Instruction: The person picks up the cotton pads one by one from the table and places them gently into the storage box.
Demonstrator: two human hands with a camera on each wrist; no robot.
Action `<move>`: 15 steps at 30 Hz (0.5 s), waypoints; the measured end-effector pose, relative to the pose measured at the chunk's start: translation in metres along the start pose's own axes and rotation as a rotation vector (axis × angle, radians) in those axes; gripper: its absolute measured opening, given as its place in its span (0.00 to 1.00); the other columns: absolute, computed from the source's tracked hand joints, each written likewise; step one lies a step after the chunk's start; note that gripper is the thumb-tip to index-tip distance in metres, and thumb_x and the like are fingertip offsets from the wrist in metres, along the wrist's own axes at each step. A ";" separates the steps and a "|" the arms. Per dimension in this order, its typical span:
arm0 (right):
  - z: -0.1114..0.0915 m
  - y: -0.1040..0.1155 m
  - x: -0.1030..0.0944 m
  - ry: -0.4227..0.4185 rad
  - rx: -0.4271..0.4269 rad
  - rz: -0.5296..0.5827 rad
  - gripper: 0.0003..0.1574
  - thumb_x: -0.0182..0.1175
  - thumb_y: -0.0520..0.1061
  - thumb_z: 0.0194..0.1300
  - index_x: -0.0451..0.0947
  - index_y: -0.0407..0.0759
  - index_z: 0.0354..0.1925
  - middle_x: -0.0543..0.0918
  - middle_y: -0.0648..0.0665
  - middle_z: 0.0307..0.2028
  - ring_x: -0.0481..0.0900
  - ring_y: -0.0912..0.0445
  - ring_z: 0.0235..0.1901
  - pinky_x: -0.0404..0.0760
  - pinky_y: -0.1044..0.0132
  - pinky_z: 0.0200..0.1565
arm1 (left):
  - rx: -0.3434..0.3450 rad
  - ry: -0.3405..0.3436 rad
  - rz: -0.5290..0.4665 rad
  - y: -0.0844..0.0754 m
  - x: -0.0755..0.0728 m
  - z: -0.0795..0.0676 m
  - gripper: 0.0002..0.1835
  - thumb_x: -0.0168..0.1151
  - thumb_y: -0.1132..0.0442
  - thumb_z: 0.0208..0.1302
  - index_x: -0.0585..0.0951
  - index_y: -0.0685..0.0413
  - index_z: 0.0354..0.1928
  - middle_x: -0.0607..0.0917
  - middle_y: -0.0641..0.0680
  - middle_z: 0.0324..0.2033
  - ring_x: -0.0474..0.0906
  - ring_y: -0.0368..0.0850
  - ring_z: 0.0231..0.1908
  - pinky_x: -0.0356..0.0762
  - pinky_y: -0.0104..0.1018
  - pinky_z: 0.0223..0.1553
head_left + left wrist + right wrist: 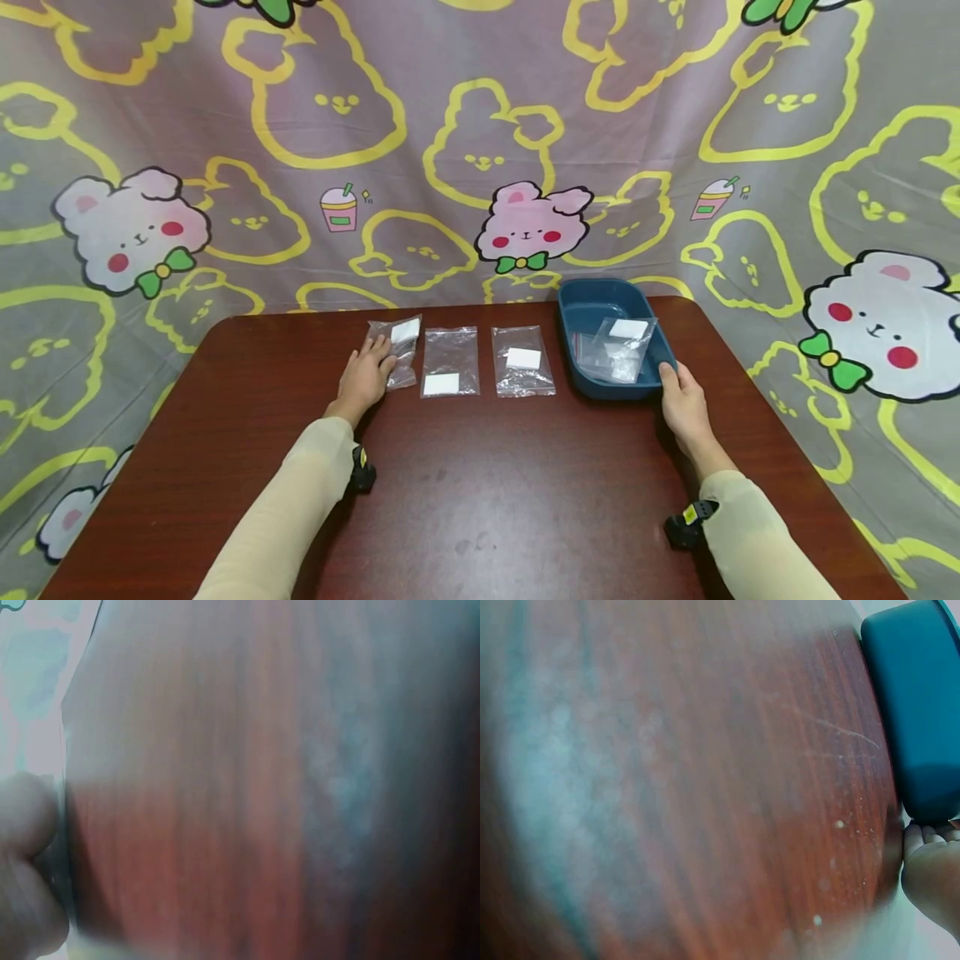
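Note:
My left hand (366,375) rests on the leftmost clear zip bag (402,354), fingers spread over its left side; the bag is crumpled and has a white label. In the left wrist view, only part of the left hand (26,870) shows at the edge. My right hand (686,406) grips the near right corner of a blue plastic tub (603,389), thumb over the rim and fingers against the outside. Inside the tub lie clear bags (618,350) with a white label on top. The right wrist view shows the tub's side (922,712) above the fingers (930,838).
Two more flat zip bags, a middle one (452,354) and another (522,375) beside the tub, lie in a row, each with a white label. All stand on a dark red wooden table (480,492). A patterned curtain (420,125) hangs behind the table's far edge.

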State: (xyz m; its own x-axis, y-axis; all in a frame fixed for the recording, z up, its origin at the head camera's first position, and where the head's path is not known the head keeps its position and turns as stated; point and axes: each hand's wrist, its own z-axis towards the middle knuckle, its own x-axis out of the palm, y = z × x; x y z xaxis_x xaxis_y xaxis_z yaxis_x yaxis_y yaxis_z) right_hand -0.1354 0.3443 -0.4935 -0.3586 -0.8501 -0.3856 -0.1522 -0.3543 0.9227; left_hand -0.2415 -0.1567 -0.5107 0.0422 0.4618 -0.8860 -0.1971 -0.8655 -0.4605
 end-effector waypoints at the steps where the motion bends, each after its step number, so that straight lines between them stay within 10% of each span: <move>1: 0.000 0.000 0.000 0.002 0.000 0.000 0.38 0.39 0.60 0.81 0.61 0.37 0.74 0.67 0.31 0.69 0.61 0.42 0.69 0.57 0.45 0.71 | -0.004 -0.003 -0.004 0.000 0.000 0.000 0.26 0.46 0.60 0.80 0.64 0.65 0.74 0.61 0.64 0.74 0.49 0.63 0.75 0.43 0.58 0.75; 15: 0.001 0.000 0.002 -0.021 -0.001 0.003 0.37 0.40 0.60 0.81 0.63 0.37 0.73 0.69 0.32 0.68 0.62 0.43 0.67 0.58 0.47 0.70 | -0.010 -0.021 -0.011 0.001 -0.001 0.000 0.25 0.46 0.60 0.80 0.66 0.63 0.73 0.63 0.63 0.73 0.51 0.61 0.75 0.45 0.56 0.75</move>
State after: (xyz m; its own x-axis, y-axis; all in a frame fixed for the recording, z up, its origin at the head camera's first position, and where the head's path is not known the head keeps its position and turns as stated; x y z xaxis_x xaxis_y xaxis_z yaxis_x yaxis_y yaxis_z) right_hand -0.1367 0.3433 -0.4945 -0.3785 -0.8425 -0.3832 -0.1500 -0.3527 0.9236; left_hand -0.2419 -0.1579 -0.5107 0.0233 0.4749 -0.8797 -0.1865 -0.8625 -0.4705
